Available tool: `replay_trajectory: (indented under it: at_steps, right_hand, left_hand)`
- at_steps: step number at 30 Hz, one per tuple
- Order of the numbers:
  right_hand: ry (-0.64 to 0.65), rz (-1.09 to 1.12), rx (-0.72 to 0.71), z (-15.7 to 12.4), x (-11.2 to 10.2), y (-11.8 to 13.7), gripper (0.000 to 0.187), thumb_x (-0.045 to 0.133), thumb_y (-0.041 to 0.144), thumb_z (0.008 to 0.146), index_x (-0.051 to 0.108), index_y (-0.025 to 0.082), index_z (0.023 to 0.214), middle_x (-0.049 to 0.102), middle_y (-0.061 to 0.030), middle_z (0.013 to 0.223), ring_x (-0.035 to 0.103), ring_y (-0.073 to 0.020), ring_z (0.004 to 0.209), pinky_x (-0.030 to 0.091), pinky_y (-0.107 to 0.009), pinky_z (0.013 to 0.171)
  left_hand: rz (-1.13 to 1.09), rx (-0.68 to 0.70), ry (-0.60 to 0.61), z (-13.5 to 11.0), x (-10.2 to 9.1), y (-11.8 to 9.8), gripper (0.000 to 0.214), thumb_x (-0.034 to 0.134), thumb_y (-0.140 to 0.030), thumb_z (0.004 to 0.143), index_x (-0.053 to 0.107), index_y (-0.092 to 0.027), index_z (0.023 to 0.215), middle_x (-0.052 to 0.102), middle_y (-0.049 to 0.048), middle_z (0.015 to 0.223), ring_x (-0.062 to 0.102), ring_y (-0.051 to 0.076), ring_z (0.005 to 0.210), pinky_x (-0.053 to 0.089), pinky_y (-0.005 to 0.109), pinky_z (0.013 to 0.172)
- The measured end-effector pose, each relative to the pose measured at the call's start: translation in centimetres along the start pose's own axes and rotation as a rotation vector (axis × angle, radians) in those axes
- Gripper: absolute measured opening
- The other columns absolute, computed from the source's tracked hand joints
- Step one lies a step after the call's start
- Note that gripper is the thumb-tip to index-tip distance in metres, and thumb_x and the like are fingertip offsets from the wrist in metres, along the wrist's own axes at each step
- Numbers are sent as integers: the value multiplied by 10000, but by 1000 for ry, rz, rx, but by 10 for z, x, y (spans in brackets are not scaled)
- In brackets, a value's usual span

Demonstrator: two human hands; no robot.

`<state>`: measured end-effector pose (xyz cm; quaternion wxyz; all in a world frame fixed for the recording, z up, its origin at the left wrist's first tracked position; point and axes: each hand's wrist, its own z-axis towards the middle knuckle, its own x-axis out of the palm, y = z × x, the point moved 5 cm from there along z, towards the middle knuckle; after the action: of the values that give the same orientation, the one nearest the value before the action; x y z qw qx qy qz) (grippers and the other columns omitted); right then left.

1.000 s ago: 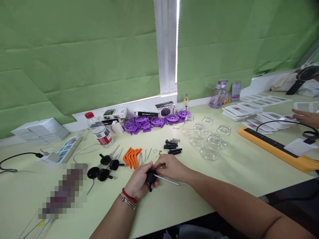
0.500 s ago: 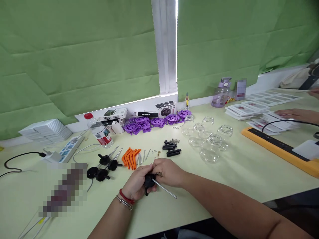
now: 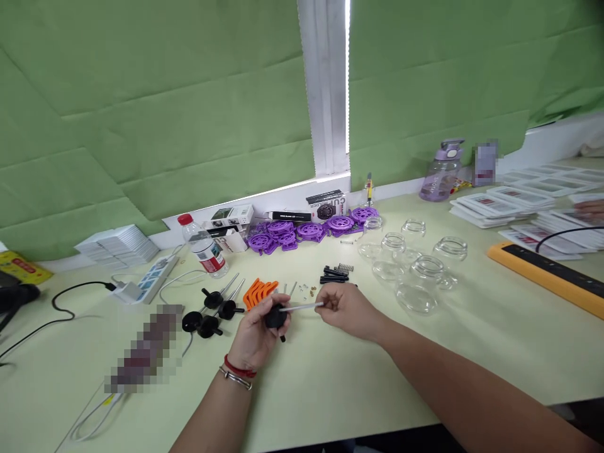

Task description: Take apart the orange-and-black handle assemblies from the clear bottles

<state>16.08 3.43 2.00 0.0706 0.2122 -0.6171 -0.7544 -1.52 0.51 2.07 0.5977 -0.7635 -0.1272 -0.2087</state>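
My left hand (image 3: 257,330) is closed round a black round knob (image 3: 275,318) held just above the table. A thin metal rod (image 3: 302,307) sticks out of the knob to the right. My right hand (image 3: 346,306) pinches the far end of that rod with its fingertips. Just behind my hands lie orange plastic brackets (image 3: 260,291), loose metal pins (image 3: 292,288), small brass bits (image 3: 311,291) and short black cylinders (image 3: 336,275). To the left rest several finished black knobs with rods (image 3: 212,311).
Clear glass jars (image 3: 415,270) stand right of centre, purple plastic discs (image 3: 306,229) and small boxes at the back. A water bottle (image 3: 204,247), power strip (image 3: 151,277) and cables lie left. An orange-edged board (image 3: 547,274), card stacks (image 3: 514,201) and a purple bottle (image 3: 441,170) sit right.
My right hand has slid away from the knob to the rod's outer end, and the rod now points level to the right. The view has shifted left; the neighbour's hand is almost out of sight.
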Motion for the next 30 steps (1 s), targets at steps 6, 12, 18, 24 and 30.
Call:
replay_trajectory:
  at_steps: [6,12,18,24,30]
  right_hand:
    - [-6,143,46,7,-6,-5,177,631,306,721,681,164,815,569,4,638,465,-101,557,405,-240,540]
    - [-201,224,112,13,-23,-15,227,656,333,687,672,169,843,591,2,694,452,-91,544,416,-251,545]
    - [-173,181,128,16,-25,-17,207,652,295,670,683,158,822,555,27,615,434,-88,535,357,-232,514]
    - [-152,193,140,17,-25,-21,212,677,279,650,683,142,812,605,3,674,506,-104,616,402,-242,588]
    - [-143,215,125,17,-25,-21,193,688,269,634,664,149,783,616,3,689,540,-114,640,416,-243,601]
  left_hand:
    - [22,82,58,-1,-7,-6,311,674,-99,652,619,-156,953,622,53,873,572,144,742,439,248,631]
    - [114,75,16,1,-10,-6,271,692,-152,670,611,-153,929,620,51,869,560,125,682,430,233,563]
    - [135,28,47,2,-7,-1,261,679,-141,674,600,-157,922,598,31,838,547,115,668,430,224,546]
    - [135,44,50,3,-9,0,248,651,-118,693,586,-154,929,592,28,837,541,109,667,428,218,545]
    - [141,20,69,2,-7,0,239,659,-136,694,591,-152,923,595,29,840,538,109,668,433,218,542]
